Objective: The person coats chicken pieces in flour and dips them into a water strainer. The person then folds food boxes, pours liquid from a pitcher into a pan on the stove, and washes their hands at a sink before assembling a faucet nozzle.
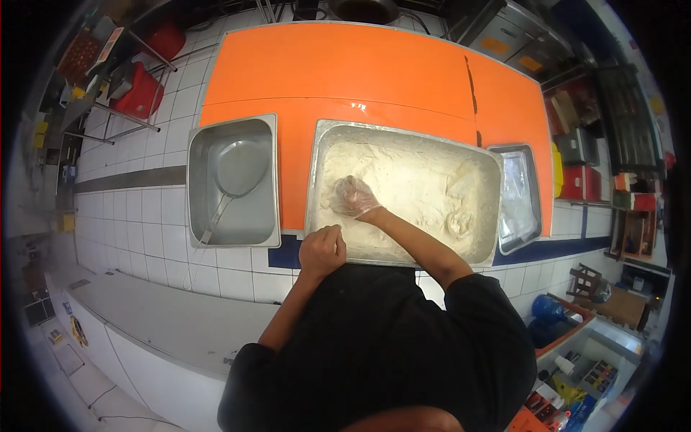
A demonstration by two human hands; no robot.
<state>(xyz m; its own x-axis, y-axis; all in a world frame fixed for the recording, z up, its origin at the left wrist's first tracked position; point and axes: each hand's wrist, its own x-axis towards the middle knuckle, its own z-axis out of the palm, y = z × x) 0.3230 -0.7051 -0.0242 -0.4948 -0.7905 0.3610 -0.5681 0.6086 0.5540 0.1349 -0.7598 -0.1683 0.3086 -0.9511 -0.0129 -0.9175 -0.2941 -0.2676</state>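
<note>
Okay, we'd guess midway: flour [414,183] sits in the pan [495,209], lumpy at right, right hand [355,198] curled in it, left hand [322,250] curled at the rim, grips and remaining work unclear.

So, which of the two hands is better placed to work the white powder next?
Probably the right hand: it wears a clear plastic glove and is down in the white powder. The left hand looks bare and is at the near left corner of the metal pan, outside the powder.
</note>
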